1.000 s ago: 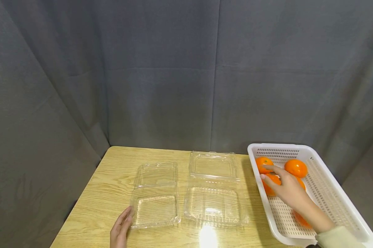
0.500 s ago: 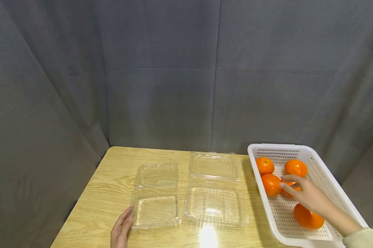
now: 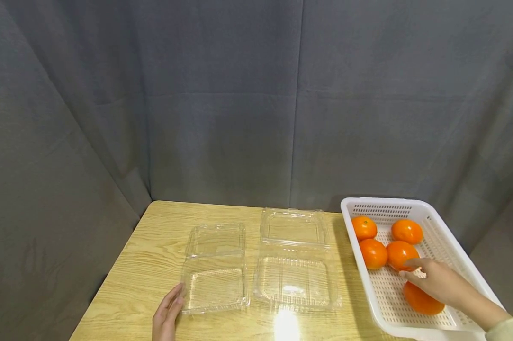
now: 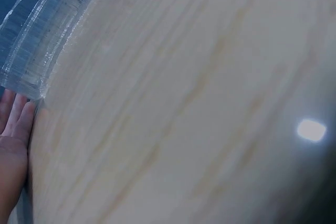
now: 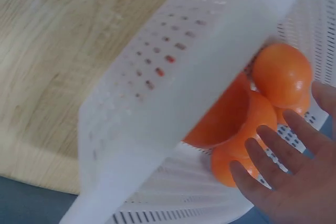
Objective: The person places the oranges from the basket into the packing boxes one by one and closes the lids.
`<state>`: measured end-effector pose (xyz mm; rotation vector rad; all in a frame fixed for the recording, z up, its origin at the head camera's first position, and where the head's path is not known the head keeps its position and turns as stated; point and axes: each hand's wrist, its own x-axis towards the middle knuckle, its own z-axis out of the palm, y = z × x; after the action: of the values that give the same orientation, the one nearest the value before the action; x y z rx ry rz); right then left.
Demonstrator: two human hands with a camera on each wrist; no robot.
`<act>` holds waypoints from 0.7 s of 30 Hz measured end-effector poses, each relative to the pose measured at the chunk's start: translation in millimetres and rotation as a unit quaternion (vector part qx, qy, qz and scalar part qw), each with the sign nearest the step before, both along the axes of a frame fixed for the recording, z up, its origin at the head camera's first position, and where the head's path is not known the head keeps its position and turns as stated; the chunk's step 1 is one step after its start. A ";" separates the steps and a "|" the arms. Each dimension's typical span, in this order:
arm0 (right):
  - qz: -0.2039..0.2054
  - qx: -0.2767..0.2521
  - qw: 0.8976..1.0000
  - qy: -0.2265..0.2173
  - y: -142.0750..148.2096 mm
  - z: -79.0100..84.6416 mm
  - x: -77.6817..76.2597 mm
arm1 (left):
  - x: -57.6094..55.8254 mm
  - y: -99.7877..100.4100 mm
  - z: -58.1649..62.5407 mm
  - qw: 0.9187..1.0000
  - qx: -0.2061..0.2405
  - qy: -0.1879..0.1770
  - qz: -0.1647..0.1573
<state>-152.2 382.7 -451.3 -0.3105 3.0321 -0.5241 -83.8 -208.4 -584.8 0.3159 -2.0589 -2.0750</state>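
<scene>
My right hand [image 3: 441, 284] hovers in the white plastic basket [image 3: 359, 267], just over the nearest orange [image 3: 422, 300] and at the edge of the middle orange [image 3: 402, 255]. In the right wrist view its fingers spread out straight beside the oranges, with nothing in them. Further oranges lie behind: one by the left wall [image 3: 373, 254], one at the back left [image 3: 364, 228] and one at the back right [image 3: 407, 231]. My left hand [image 3: 166, 315] rests on the table with its fingertips at the left edge of a clear clamshell box [image 3: 215, 291], which lies unfolded.
A second, larger clear clamshell box [image 3: 296, 284] lies unfolded between the first box and the basket. All stand on a wooden table [image 3: 128, 284]. A grey curtain [image 3: 222, 142] hangs behind and to the left of it.
My right hand has moved from the back-left oranges toward the nearest one, towards me and to the right, uncovering the oranges behind. The left hand and both boxes have hardly moved.
</scene>
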 end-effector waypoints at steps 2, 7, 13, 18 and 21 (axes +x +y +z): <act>0.002 0.008 1.000 -0.009 3.4 -3.3 -0.5 | 0.4 -0.5 0.2 1.000 -0.001 -0.005 -0.002; 0.011 0.018 0.999 -0.037 14.7 -12.1 -2.8 | 0.8 -0.3 0.7 1.000 0.008 -0.014 -0.001; 0.001 0.006 0.995 -0.098 21.8 -20.3 -3.9 | -0.6 0.1 1.7 1.000 -0.002 -0.019 -0.002; -0.001 0.007 0.993 -0.118 18.6 -24.4 -3.3 | -1.1 0.4 1.9 1.000 -0.005 -0.015 -0.009; -0.003 0.006 0.993 -0.117 16.6 -27.4 -3.6 | -1.3 0.3 2.0 1.000 -0.006 -0.013 -0.009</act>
<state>-155.8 399.3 -478.8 -0.2223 2.8083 -0.5027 -85.0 -208.0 -582.7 0.3243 -2.0964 -2.0778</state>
